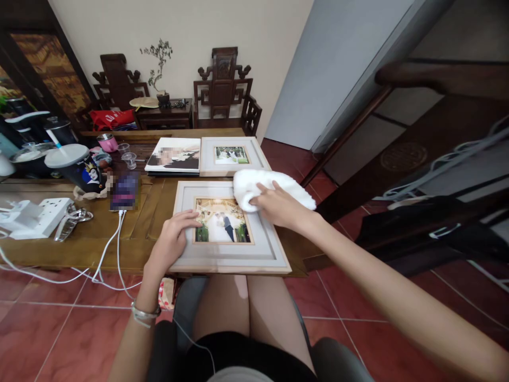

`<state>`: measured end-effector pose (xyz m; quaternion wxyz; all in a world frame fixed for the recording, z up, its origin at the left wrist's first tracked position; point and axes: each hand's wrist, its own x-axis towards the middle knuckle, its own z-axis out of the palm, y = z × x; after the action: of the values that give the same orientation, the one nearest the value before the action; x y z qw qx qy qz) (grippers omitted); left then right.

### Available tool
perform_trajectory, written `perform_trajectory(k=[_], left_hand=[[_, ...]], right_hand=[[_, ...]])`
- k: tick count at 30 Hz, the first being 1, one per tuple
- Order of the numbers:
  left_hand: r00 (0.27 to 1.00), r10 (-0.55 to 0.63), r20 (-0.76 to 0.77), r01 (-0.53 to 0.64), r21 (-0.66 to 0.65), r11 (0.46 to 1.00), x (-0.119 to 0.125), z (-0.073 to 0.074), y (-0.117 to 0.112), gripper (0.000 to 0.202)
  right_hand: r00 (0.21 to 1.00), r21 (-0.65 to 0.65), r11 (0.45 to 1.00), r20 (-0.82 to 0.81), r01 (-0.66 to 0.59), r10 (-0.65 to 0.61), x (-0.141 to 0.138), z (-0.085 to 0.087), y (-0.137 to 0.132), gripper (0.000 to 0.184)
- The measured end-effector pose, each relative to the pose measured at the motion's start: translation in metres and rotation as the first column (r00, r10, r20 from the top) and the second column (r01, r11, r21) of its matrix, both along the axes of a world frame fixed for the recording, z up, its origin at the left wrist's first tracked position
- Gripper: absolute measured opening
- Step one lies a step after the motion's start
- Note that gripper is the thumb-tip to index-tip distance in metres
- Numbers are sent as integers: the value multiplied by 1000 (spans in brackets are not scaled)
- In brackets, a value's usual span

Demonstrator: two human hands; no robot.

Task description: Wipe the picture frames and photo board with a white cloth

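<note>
At the far left, a white power strip (46, 216) is lying on a wooden table (137, 236). Behind it, a black cup with a cartoon figure (77, 165) is standing under a pale lid. A smartphone (124, 191), its screen blurred, is lying to the right, with white cables (118, 239) trailing from its near end over the table's front edge.

Next, the person's left hand (172, 239), a silver bracelet (145, 315) circling its wrist, is resting with fingers extended on the left side of a framed wedding photo (225, 222); it is not closing around anything. The frame is lying face up near the table's front edge, showing two figures, one in white. Beyond it, a white photo album (175, 154) and a second framed photo (231, 155) are lying side by side.

On the right, the right hand (276, 204) is gripping a fluffy white cloth (292, 190) under its fingers. The cloth is covering the near frame's upper right corner and extending past its right edge.
</note>
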<state>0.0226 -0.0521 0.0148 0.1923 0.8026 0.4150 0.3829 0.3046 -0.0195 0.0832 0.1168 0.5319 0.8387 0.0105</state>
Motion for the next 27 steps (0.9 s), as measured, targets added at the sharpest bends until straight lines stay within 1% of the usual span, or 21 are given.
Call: perform_trajectory(k=[4,6,7,9,12,15,17,18,20,25,27], left_hand=[[997,17,-80,-17,7,1000,-3,2,-3,49],[994,29,-106,-27,16,999,-5,-1,-1,49],[992,38,-117,-35,21,999,-6,-2,0,50],[989,53,-135,-50,28,998,-6,-4,3,50],[983,73,-169,-70,22,997,-6,-5,6,51],[975,90,-204,-89,12,996,-5,-3,6,53],[972,91,-215,-91,10,996,-4,-3,6,53],[972,91,-216,-90,10,996,-4,-2,5,53],[973,92,-212,-91,11,996,-4,-3,5,53],[976,103,-194,-101,18,995,-4,-6,5,52],[978,98,-185,-96,19,995,-4,-6,6,52]], right_hand=[[995,-56,995,-60,-83,80,3,5,-41,51],[994,-71,993,-71,-89,84,3,6,-51,53],[995,-69,995,-71,-77,73,2,6,-51,54],[997,-32,999,-65,-35,33,1,3,-44,55],[998,82,996,-54,17,-13,-2,-6,-19,51],[999,163,987,-46,3,5,-5,-14,1,48],[999,178,984,-45,-19,28,-6,-16,3,49],[998,178,984,-44,-30,38,-6,-16,-1,49],[997,153,986,-46,-59,67,-6,-12,-15,48],[989,9,992,-72,-126,126,-3,6,-72,47],[989,-23,992,-89,-124,122,-2,10,-85,46]])
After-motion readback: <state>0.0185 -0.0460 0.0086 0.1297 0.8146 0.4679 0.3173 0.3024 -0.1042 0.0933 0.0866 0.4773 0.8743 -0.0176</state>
